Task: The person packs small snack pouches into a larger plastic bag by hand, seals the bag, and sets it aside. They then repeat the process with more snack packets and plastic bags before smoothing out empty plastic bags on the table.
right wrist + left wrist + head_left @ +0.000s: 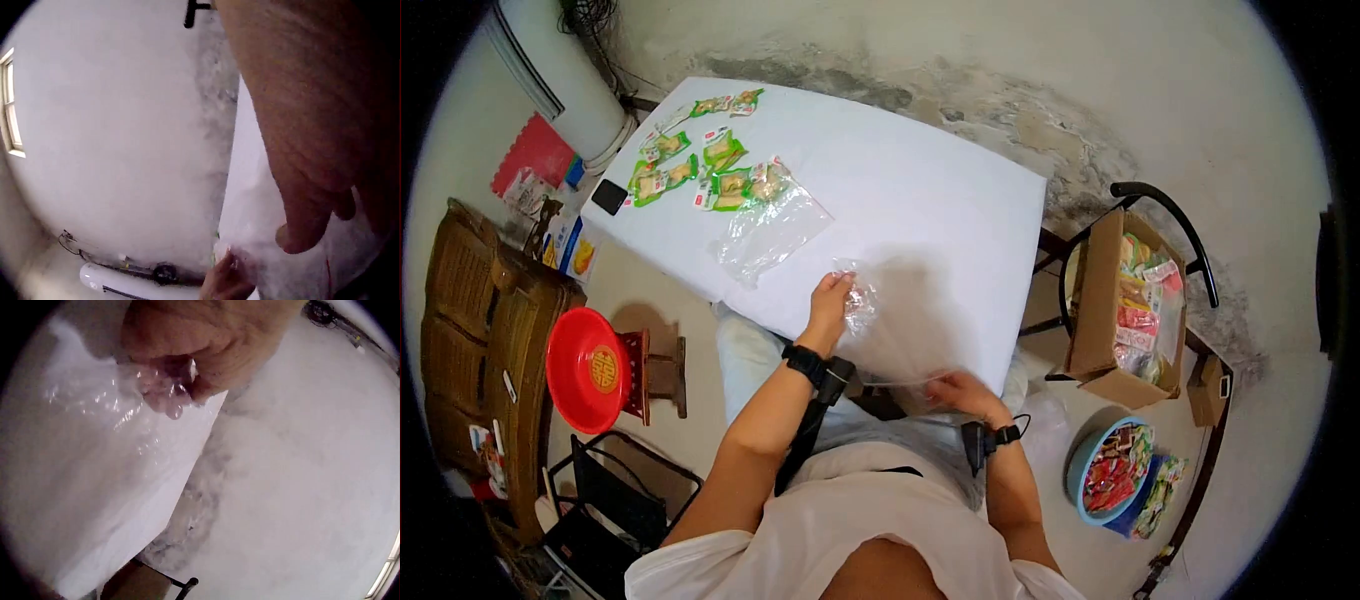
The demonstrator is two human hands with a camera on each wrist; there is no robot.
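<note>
In the head view my left hand (830,308) grips the gathered end of a clear plastic bag (862,305) over the table's near edge; the left wrist view shows the film (128,409) bunched in the curled fingers of the left hand (200,344). My right hand (968,394) is at the bag's other end, low by the lap and slightly blurred. In the right wrist view the right hand (319,144) lies over the clear film (300,269), its fingers pointing down; whether they pinch it I cannot tell.
Several green snack packs (725,150), another clear bag (775,235) and a phone (609,197) lie on the white table (960,180). At right are a carton of packs (1105,300) on a chair and a blue basin (1080,480); at left, a red basin (570,370).
</note>
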